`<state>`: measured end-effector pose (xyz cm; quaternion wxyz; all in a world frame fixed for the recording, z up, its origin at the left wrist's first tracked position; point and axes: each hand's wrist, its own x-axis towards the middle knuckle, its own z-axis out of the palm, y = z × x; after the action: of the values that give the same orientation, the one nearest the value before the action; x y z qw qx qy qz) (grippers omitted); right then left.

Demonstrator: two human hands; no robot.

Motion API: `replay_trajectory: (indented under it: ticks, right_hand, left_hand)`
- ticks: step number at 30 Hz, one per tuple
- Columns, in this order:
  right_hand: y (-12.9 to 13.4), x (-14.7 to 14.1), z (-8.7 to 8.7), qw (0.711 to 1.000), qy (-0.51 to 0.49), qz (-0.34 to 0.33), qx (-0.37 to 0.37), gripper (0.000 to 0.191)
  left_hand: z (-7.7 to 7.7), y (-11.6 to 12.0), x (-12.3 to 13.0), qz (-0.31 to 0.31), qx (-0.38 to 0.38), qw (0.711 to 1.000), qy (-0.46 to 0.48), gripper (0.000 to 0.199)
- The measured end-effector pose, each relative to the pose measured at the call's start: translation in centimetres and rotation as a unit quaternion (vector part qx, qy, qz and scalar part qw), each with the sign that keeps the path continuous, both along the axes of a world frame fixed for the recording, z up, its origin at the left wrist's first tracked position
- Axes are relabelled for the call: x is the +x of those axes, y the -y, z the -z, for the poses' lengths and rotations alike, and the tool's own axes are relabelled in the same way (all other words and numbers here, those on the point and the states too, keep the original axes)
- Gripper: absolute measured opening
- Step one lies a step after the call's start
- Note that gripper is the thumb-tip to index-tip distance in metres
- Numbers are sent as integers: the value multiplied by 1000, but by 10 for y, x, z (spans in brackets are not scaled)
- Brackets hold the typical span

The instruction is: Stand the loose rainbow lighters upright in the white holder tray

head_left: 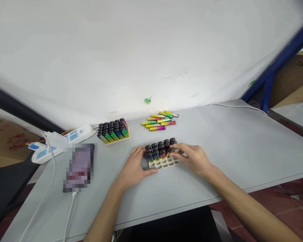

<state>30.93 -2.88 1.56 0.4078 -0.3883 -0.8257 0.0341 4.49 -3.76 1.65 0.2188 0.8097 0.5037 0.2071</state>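
A cream-coloured tray (164,164) with oval holes lies in front of me. Rows of upright pieces that look like lighters (156,155), with coloured bodies and black tops, fill its rear part; holes show along the front. My left hand (131,169) steadies the tray at its left side, thumb along the front edge and fingers around the back corner. At the right end of the front row, my right hand (192,158) pinches a yellow lighter (170,150) by its black top, upright or slightly tilted. Its lower end is partly hidden.
Beyond the tray lies a loose pile of colourful lighters (160,121). A second, filled tray (118,140) stands back left. Further left are a power strip (87,131), a pixelated phone-like device (79,166) and white cables (52,168). A white wall (151,60) borders the grey table (232,144).
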Motion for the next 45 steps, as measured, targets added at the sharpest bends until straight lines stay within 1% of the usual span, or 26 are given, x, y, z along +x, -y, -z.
replay_trajectory:
  ticks: [4,8,12,15,17,19,21,23,25,27,29,31,35,39,41,43,45]
  right_hand:
    - [-2,1,0,998,22,27,43,22]
    - [-4,0,-1,997,52,28,46,28]
    - [-5,1,1,998,54,29,28,30]
    - [-5,6,2,998,36,41,-3,44]
    - [-9,11,1,997,19,74,-34,50]
    - [-21,16,-2,990,12,123,-72,50]
    - [-40,18,-5,980,26,167,-104,41]
    - [-65,18,-5,975,67,183,-110,31]
    - [-87,17,1,968,134,185,-107,34]
    - [-103,17,8,957,167,201,-124,40]
    - [-110,18,15,950,171,217,-147,43]
    - [-110,21,18,945,175,229,-156,41]
    - [-102,30,15,939,192,239,-157,36]
    - [-102,36,13,938,181,241,-173,38]
    - [-104,37,14,942,156,235,-182,35]
    - [-105,39,14,952,107,211,-194,28]
    - [-105,41,11,961,29,182,-207,23]
  left_hand:
    - [0,0,-1,-2,-1,1000,3,66]
    - [3,0,-2,-3,3,1000,3,65]
    - [4,0,-1,-2,4,1000,2,66]
    - [4,-1,-1,-4,2,1000,2,67]
    - [4,-1,-1,-6,0,1000,2,68]
    - [4,-1,-1,-6,-1,1000,5,68]
    - [4,0,-1,-5,2,1000,8,69]
    - [3,0,-1,-7,4,1000,10,68]
    - [3,0,-1,-10,4,1000,13,66]
    - [3,0,-1,-12,2,1000,20,65]
    - [3,1,-2,-11,1,1000,26,66]
    - [4,1,-2,-11,-3,1000,28,68]
    - [3,1,-2,-13,-7,1000,23,68]
    - [3,1,-2,-11,-4,1000,19,66]
    - [3,1,-2,-8,-2,1000,21,67]
    - [2,1,-2,-10,-3,1000,21,68]
    - [2,1,-2,-15,-7,1000,17,68]
